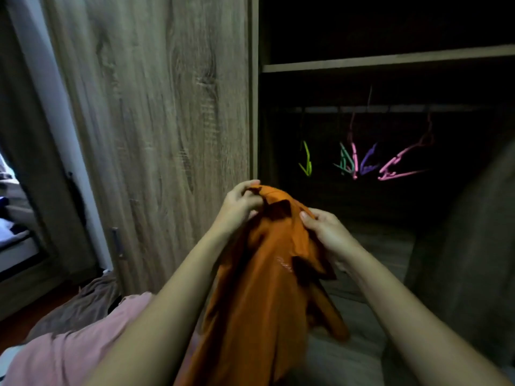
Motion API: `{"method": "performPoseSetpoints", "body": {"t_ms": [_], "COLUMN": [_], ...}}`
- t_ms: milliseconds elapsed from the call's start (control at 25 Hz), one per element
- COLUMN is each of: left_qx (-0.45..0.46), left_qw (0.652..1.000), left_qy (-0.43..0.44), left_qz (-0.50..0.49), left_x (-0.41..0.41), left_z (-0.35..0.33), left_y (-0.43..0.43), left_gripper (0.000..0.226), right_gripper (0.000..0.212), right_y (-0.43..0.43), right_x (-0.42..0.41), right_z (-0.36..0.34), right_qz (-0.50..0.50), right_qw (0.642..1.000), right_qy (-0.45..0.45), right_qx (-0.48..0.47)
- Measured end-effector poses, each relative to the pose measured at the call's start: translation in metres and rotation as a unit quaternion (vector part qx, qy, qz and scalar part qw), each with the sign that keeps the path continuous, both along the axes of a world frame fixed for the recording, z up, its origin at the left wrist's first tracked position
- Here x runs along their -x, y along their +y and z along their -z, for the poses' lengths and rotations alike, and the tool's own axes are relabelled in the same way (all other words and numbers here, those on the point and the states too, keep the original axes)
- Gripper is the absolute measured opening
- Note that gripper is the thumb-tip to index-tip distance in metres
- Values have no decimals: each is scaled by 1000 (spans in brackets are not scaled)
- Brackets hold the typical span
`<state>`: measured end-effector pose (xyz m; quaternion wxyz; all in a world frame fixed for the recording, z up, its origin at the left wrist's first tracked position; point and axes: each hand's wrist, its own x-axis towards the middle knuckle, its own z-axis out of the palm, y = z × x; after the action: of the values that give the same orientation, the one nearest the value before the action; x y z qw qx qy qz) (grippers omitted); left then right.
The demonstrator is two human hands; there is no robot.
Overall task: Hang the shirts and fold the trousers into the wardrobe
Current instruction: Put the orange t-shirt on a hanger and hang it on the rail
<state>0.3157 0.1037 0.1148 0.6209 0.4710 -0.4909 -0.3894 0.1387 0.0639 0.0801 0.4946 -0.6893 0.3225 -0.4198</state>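
Both hands hold an orange shirt [264, 274] up in the middle of the view, in front of the open wardrobe [254, 107]. The left hand [239, 204] pinches the shirt's top edge at about 11 o'clock of the bundle, fingers curled into the cloth. The right hand [328, 235] grips the fabric at about 2 o'clock, with the thumb lying on top of it. From the two grips the shirt hangs bunched and creased toward 6 o'clock, between the forearms.

Toward 1 o'clock, inside the dark wardrobe, a rail [390, 108] runs under a shelf [390, 58]. Bare hangers hang from the rail: a green hanger [306, 160] stands apart, then a teal hanger [345, 162], a purple hanger [367, 161] and a tilted pink hanger [401, 167] are close together.

The wood-grain wardrobe door [153, 121] fills the view from 10 to 12 o'clock. At 8 o'clock a pink garment [69, 344] lies beside a brown cloth [83, 302].
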Motion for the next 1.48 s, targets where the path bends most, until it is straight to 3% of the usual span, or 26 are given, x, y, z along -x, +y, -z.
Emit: {"method": "performPoseSetpoints", "body": {"t_ms": [80, 120, 200, 240, 280, 360, 440, 520, 600, 760, 880, 1000, 1080, 1160, 1280, 1400, 1480], "left_qx": [1, 6, 29, 40, 48, 62, 49, 20, 9, 7, 72, 79, 96, 110, 111, 130, 131], "left_qw": [973, 954, 937, 934, 934, 947, 953, 924, 904, 913, 904, 887, 874, 867, 880, 904, 902], "left_qy": [-225, -284, -311, -320, -325, -299, -293, -380, -428, -403, -416, -453, -469, -472, -458, -401, -396], "left_qz": [-45, -93, -153, -153, -140, -99, -62, -35, -17, -69, -70, -29, -84, -115, -56, -65, -110], "left_x": [-1, 1, 3, 2, 1, -7, -19, -28, -21, 7, 18, 6, -8, -13, -8, -3, -6], "left_z": [20, 25, 26, 22, 17, 6, -5, -14, -17, 1, 2, -13, -19, -18, -18, -22, -23], "left_y": [3, 1, 0, -2, -2, -3, 0, -1, -4, -17, -22, -26, -31, -33, -31, -30, -37], "left_gripper": [38, 27, 12, 11, 10, 22, 25, 16, 17, 21, 23, 29, 19, 19, 21, 17, 14], "right_gripper": [21, 17, 27, 42, 50, 44, 20, 7, 12, 19, 4, 37, 46, 47, 34, 50, 40], "right_y": [-4, -7, -7, -7, -10, -13, -20, -31, -38, -39, -31, -17, -12, -10, -6, -4, -5], "right_x": [6, 7, 17, 23, 29, 44, 60, 77, 88, 89, 91, 107, 117, 123, 118, 108, 102], "right_z": [-14, -18, -25, -27, -28, -35, -39, -44, -49, -55, -50, -63, -71, -74, -71, -62, -61], "right_qz": [-20, -27, -17, 3, 20, 2, -12, 29, 90, 175, 157, 62, 62, 134, 249, 246, 253], "right_qw": [996, 997, 985, 951, 926, 934, 941, 913, 884, 898, 910, 943, 931, 880, 811, 818, 847], "right_qy": [-66, -55, 121, 231, 284, 242, 220, 316, 385, 339, 309, 267, 310, 403, 495, 503, 445], "right_qx": [-56, -41, 125, 205, 249, 261, 257, 257, 250, 218, 227, 186, 184, 215, 185, 132, 144]}}
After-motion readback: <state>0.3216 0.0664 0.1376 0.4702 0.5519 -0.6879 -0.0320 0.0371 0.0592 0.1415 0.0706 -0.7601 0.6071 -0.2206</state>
